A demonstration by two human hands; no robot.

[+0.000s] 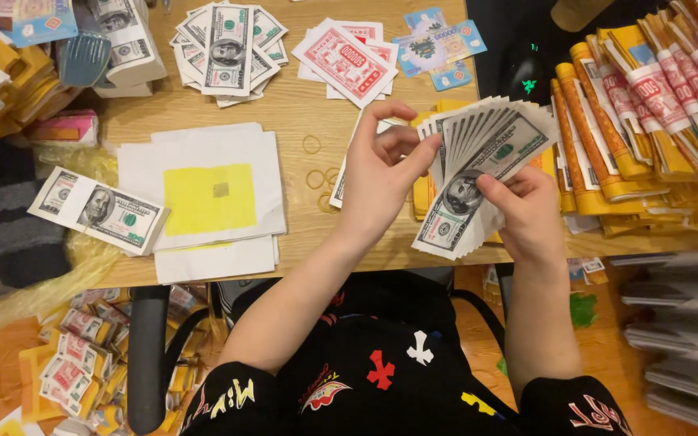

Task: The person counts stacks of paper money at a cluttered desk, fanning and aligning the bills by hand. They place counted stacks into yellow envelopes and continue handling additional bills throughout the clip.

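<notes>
Left hand [377, 173] and right hand [527, 214], fingers pinched

Warm, even indoor light falls from above on the desk [309, 113], casting only soft shadows beneath the hands, while the centre stays sharp and the stacks [688, 339] at the lower right edge smear with blur.

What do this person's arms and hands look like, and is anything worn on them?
Both forearms are bare, with no gloves on the left hand or right hand. I can make out no rings, watch or bracelets. Short black sleeves show at the bottom edge, printed with bright lettering and graphics in yellow, red and white. The fingernails look short and unpainted.
</notes>
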